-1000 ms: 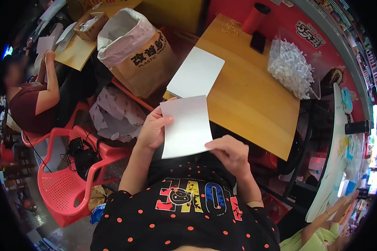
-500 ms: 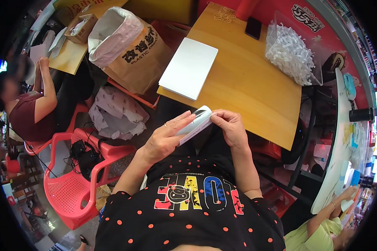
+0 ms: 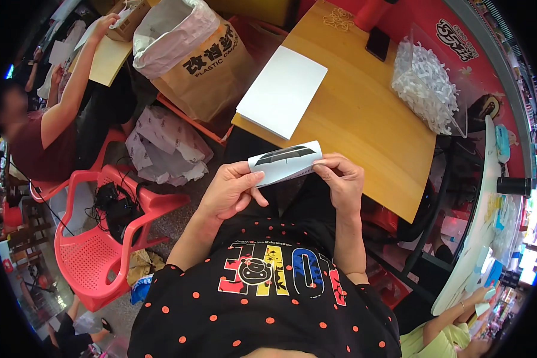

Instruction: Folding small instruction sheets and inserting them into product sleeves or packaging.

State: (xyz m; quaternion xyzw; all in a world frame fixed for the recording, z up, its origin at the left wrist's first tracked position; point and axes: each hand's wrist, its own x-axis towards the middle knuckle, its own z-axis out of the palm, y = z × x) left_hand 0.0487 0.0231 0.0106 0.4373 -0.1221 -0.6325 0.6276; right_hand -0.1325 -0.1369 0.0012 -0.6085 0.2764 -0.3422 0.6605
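A white printed card point(image 3: 285, 167) with a black umbrella picture on it bends into a curve in front of my body, just off the near edge of the wooden table. At its left end my left hand point(image 3: 232, 190) pinches it, thumb on the printed face. My right hand point(image 3: 342, 179) grips the right end between thumb and fingers. Beyond the card, a stack of white sheets point(image 3: 284, 90) lies on the tabletop point(image 3: 370, 131).
A clear bin of white paper strips point(image 3: 425, 86), a black phone point(image 3: 377, 43) and tan rubber bands point(image 3: 339, 19) lie farther back. Left of the table stands a big brown paper sack point(image 3: 206, 71), with a red plastic chair point(image 3: 92, 256) nearer. Seated people point(image 3: 59, 134) work on both sides.
The card has turned from slanting upright to nearly level, its umbrella picture now facing up. My left hand has shifted to a thumb pinch at its end. The person at left has raised an arm.
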